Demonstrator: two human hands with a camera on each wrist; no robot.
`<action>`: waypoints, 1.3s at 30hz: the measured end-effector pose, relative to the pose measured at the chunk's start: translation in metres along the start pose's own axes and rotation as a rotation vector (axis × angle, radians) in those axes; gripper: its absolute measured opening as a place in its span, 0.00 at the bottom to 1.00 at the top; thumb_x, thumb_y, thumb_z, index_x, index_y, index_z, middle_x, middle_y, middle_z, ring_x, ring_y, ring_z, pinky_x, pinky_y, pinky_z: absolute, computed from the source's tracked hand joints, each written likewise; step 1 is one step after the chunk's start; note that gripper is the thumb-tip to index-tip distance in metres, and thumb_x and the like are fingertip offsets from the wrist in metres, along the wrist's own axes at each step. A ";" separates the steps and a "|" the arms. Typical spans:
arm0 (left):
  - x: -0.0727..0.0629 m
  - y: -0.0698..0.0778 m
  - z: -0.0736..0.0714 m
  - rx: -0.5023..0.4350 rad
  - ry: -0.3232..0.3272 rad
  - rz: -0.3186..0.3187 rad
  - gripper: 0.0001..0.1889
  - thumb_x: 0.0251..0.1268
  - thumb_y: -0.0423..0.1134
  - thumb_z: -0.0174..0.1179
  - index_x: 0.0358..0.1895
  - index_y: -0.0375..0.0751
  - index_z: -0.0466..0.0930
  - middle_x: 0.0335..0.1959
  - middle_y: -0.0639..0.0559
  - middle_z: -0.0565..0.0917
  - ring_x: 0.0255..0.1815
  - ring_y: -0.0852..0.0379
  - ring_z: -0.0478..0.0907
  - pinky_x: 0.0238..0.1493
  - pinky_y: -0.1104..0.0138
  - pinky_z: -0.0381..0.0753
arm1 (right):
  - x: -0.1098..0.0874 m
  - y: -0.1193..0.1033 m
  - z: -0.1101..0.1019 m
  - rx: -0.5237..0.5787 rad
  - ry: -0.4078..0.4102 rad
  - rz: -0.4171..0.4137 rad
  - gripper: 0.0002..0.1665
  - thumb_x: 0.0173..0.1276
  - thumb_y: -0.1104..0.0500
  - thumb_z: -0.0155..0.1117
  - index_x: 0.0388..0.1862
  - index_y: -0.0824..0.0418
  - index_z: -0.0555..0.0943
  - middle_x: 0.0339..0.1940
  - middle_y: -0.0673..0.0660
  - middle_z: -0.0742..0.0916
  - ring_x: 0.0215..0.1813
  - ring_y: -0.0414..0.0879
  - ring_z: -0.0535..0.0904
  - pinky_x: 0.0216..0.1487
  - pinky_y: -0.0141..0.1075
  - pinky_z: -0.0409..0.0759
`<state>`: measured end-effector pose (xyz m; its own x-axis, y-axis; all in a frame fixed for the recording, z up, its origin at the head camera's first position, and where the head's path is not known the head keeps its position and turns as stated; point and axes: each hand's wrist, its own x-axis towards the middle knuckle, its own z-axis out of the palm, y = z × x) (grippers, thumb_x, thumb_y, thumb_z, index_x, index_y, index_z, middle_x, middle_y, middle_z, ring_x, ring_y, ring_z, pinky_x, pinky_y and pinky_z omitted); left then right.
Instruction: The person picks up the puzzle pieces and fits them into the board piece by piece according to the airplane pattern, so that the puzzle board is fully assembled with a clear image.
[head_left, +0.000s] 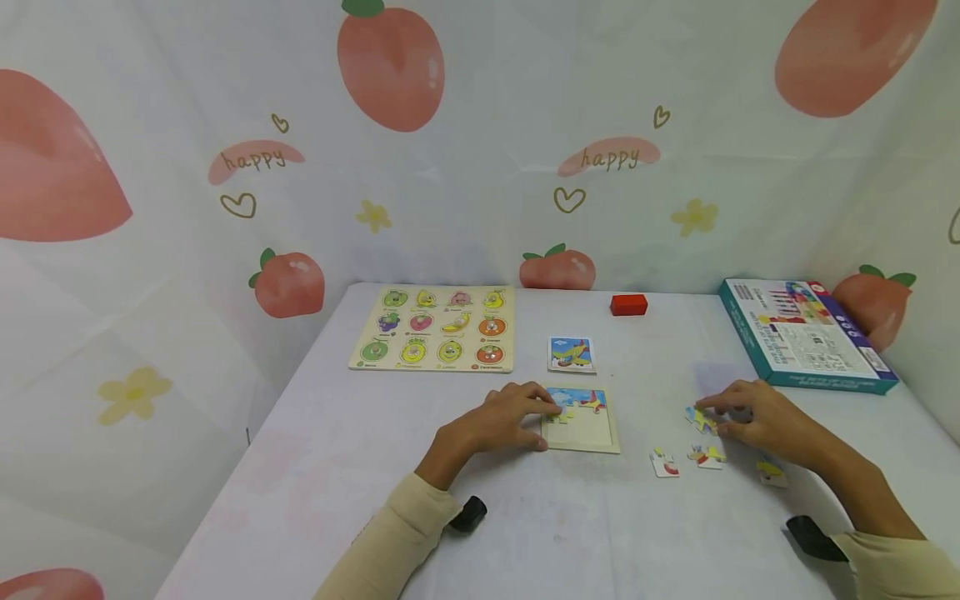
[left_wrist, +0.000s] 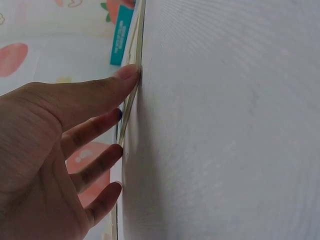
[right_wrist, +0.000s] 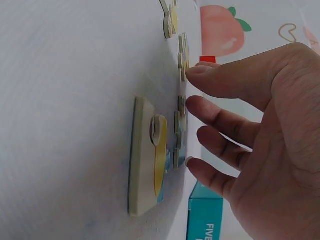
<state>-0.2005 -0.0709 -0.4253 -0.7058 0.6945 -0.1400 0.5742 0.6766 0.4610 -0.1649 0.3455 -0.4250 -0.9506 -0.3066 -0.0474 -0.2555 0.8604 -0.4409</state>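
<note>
left hand (head_left: 504, 419) spread against left edge of puzzle board (head_left: 588, 435); right hand (head_left: 774, 423) arched, fingers spread at puzzle piece (head_left: 701, 419)

The left hand (head_left: 501, 419) hides part of the left edge of the board (head_left: 588, 437); most print on the box (head_left: 810, 337) is too small to read; the head view's edges cut off both sleeves (head_left: 390, 537), the right wrist view's, the box

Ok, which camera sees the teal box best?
The head view: it shows the teal box whole, printed top included. The left wrist view catches just a narrow strip; the right wrist view, only a cut-off part.
</note>
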 end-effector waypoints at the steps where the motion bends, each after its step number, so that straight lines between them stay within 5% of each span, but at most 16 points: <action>1: 0.000 0.000 0.000 0.000 -0.001 0.002 0.31 0.70 0.47 0.72 0.75 0.55 0.78 0.72 0.58 0.75 0.71 0.54 0.69 0.66 0.56 0.68 | 0.000 0.000 0.000 -0.001 0.002 -0.005 0.18 0.66 0.60 0.73 0.55 0.56 0.92 0.47 0.53 0.87 0.52 0.55 0.75 0.44 0.47 0.73; 28: 0.001 0.000 0.001 -0.006 -0.008 0.009 0.31 0.70 0.47 0.72 0.75 0.54 0.78 0.72 0.58 0.75 0.70 0.55 0.70 0.65 0.57 0.68 | 0.000 0.001 0.002 -0.038 0.019 0.017 0.19 0.63 0.46 0.81 0.44 0.59 0.92 0.41 0.49 0.90 0.50 0.52 0.79 0.48 0.46 0.77; 39: 0.001 -0.001 -0.001 -0.005 -0.003 0.011 0.31 0.71 0.47 0.72 0.76 0.54 0.77 0.72 0.57 0.75 0.70 0.54 0.70 0.65 0.57 0.68 | 0.011 -0.018 0.004 -0.028 0.034 -0.006 0.22 0.64 0.42 0.80 0.45 0.58 0.92 0.41 0.48 0.89 0.52 0.53 0.79 0.50 0.47 0.79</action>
<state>-0.2018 -0.0713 -0.4253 -0.6982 0.7027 -0.1369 0.5801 0.6673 0.4671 -0.1698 0.3252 -0.4207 -0.9544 -0.2983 -0.0139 -0.2657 0.8696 -0.4161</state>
